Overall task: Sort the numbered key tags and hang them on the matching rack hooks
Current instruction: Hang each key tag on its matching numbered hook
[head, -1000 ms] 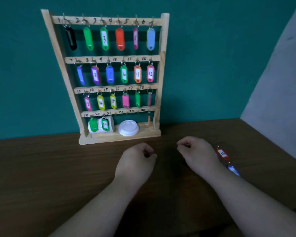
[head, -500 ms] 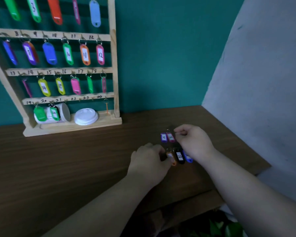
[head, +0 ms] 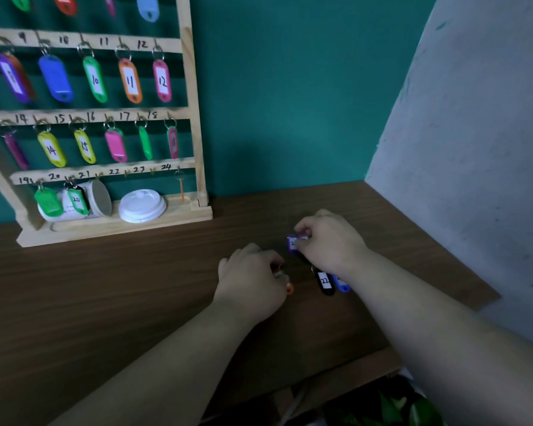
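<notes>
Rack: pale wooden key rack (head: 192, 118) stands upright on the dark wooden table (head: 120, 287), with coloured tags hanging under inked numbers.
Right hand (head: 330, 241): fingers curled, pinching a purple key tag with a white label (head: 293, 243) right of the rack.
Left hand (head: 250, 281): fingers curled round an orange key tag (head: 289, 289); only its tip and ring show.
Loose tags: black key tag marked 22 (head: 325, 281) lies on the table just beside a blue key tag (head: 342, 285), which is partly hidden under the right wrist.
</notes>
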